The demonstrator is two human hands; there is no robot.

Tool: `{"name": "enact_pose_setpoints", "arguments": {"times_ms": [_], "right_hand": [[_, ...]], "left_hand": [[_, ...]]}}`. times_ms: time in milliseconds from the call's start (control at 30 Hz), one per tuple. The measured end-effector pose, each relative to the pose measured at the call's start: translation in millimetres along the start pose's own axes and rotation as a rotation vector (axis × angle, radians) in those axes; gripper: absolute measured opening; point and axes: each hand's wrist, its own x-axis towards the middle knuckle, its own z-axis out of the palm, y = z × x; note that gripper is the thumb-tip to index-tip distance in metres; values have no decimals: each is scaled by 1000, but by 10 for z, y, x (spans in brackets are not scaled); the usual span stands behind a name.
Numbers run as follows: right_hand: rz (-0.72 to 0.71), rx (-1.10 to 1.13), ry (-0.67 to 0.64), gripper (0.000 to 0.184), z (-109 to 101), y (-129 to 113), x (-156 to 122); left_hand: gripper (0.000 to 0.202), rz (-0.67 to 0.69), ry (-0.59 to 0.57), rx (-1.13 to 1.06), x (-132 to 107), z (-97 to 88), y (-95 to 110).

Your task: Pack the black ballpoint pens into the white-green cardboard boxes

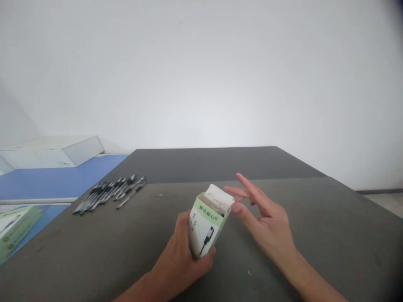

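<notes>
My left hand (181, 256) is wrapped round the lower part of a small white and green carton (208, 220) with a black pen picture on its side. The carton is tilted, its top end open and pale flaps showing. My right hand (262, 214) hovers beside that open top, fingers stretched out and spread, fingertips touching or almost touching the flap. Both hands are above the dark grey table (315, 235). A row of several black pens (110, 193) lies on the table to the far left, away from both hands.
A blue surface (56, 180) adjoins the table on the left, with a white box (53, 151) at its back. Another green and white carton (15, 230) lies at the left edge. A plain white wall stands behind.
</notes>
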Motion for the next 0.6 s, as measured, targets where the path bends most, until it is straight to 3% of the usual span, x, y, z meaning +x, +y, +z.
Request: {"name": "enact_pose_setpoints", "arguments": {"times_ms": [100,167,200,267,367,500,600], "right_hand": [[-70,79,272,40,-22,91,167],[-116,51,267,49,108,218,338],[-145,16,163,49,239,287,429],[-221,-47,-170,35,641,399,585],[-385,-94,-576,17,1463,446,679],[-463,-276,-771,41,2486,375,646],[-450,-385,-790,40,2972,333,681]], "left_hand": [[71,26,87,-69,-29,-19,20],[74,111,135,-149,-57,-3,29],[77,160,144,-200,-68,15,24],[88,256,142,-288,-70,66,-22],[109,310,116,-298,-25,136,-177],[119,337,79,-224,68,213,-447],[102,401,108,-157,100,304,-593]]}}
